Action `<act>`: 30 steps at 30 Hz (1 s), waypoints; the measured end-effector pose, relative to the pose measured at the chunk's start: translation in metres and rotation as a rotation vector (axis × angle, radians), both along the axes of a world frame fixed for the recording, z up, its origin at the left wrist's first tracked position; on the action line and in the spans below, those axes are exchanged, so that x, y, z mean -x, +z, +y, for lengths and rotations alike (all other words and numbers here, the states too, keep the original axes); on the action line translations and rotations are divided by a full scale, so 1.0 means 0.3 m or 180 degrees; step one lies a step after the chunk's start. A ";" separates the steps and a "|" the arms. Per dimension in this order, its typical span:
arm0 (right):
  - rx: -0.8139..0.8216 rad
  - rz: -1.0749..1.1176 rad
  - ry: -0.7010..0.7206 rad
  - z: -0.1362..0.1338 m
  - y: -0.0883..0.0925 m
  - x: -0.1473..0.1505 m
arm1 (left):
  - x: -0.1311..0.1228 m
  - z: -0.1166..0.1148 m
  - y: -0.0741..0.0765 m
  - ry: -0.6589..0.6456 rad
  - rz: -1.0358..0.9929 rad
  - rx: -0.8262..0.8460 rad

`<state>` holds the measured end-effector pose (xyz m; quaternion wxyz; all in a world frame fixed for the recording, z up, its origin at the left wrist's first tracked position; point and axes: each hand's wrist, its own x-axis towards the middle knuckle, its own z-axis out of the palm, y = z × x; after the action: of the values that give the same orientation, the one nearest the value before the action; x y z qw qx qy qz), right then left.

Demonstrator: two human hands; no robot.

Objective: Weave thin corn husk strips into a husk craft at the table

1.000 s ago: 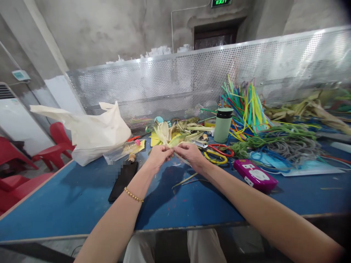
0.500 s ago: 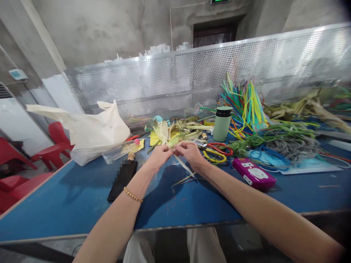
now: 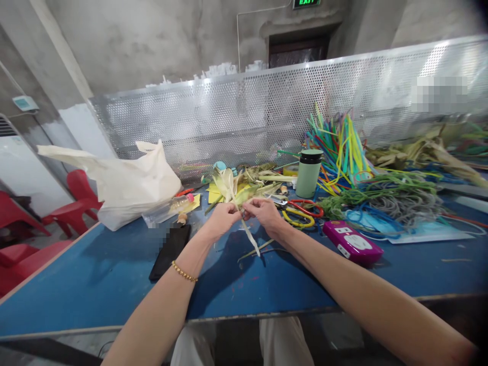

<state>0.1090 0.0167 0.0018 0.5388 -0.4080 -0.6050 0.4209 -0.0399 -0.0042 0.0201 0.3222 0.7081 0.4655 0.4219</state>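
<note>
Both my hands meet over the middle of the blue table (image 3: 125, 300). My left hand (image 3: 225, 216) is closed in a pinch on a pale strip of corn husk (image 3: 249, 235), whose narrow end hangs down toward me. My right hand (image 3: 263, 211) is pinched shut close beside it; its fingertips are at the husk strip, and the exact grip is too small to make out. Just beyond my fingers lies a heap of pale and green corn husks (image 3: 229, 185). Right of my right hand are scissors (image 3: 305, 209) with red and yellow handles.
A white plastic bag (image 3: 133, 178) and a black phone (image 3: 170, 252) lie left. To the right are a green tumbler (image 3: 309, 175), a magenta box (image 3: 353, 243), tangled green and grey cords (image 3: 404, 198) and bundled coloured strips (image 3: 343, 147). A perforated metal screen (image 3: 213, 117) stands behind.
The hanging end of the husk strip has swung slightly left and now points more steeply down. My right fingers have shifted a little; both hands stay in about the same place.
</note>
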 end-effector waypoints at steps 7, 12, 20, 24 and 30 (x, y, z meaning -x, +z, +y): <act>0.0057 0.0024 -0.0031 0.001 -0.007 -0.003 | 0.007 0.002 0.001 -0.0028 0.0148 -0.0071; 0.0190 -0.0156 0.0154 0.010 -0.013 -0.015 | 0.013 0.018 -0.025 -0.0071 0.0193 0.0082; -0.0003 -0.0178 0.0581 0.008 0.001 -0.009 | 0.008 -0.007 -0.017 -0.0702 -0.0114 0.0600; -0.0042 0.0005 0.0542 0.016 0.000 -0.018 | 0.016 -0.009 -0.002 -0.0749 -0.0593 0.0892; -0.0200 -0.0006 0.0684 0.013 0.002 -0.021 | 0.020 0.000 -0.005 -0.0753 -0.0891 0.0847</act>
<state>0.1153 0.0206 0.0024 0.5026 -0.3240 -0.6586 0.4567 -0.0458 -0.0042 0.0186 0.5215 0.6436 0.3816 0.4102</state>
